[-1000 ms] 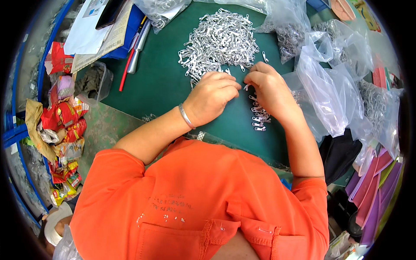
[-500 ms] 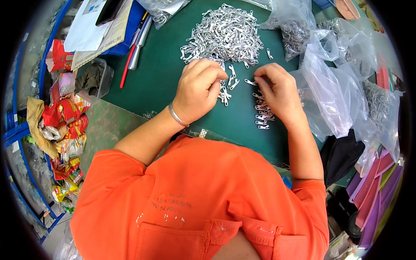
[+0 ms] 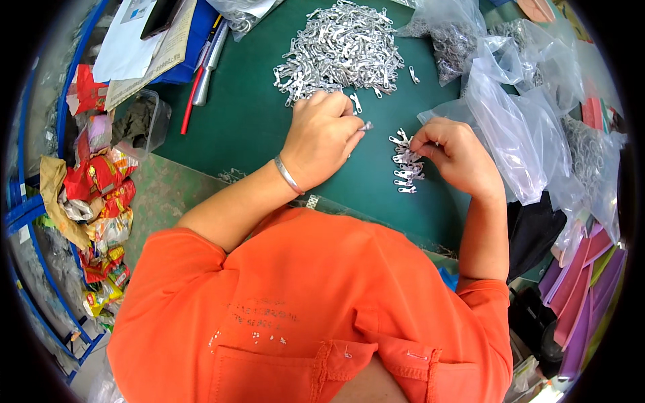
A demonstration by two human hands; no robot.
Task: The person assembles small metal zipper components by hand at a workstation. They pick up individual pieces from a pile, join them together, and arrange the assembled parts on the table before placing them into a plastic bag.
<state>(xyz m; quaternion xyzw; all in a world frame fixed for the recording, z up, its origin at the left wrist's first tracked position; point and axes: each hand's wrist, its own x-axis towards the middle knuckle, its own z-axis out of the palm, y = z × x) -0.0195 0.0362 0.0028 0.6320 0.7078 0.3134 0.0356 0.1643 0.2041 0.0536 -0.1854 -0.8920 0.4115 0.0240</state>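
Observation:
A big heap of silver zipper pulls (image 3: pixel 346 50) lies on the green tabletop (image 3: pixel 248 101) in front of me. My left hand (image 3: pixel 322 138) is just below the heap, its thumb and forefinger closed on a single zipper pull (image 3: pixel 366 125) that juts out toward the right. Its palm hides some of the loose pulls beneath. To the right, a short column of zipper pulls (image 3: pixel 406 173) lies one below another. My right hand (image 3: pixel 455 153) pinches at the upper end of this column, with a pull at its fingertips partly hidden.
Clear plastic bags (image 3: pixel 514 141) crowd the right side, some filled with small metal parts (image 3: pixel 450 50). One stray zipper pull (image 3: pixel 413 74) lies beside the heap. At left are a red pen (image 3: pixel 193 101), papers (image 3: pixel 127 50), a phone (image 3: pixel 161 19) and a plastic tub (image 3: pixel 158 121).
My right hand has moved right and down to the column, where the pull it held now meets the others. My left hand has shifted slightly right and now shows a pull at its fingertips.

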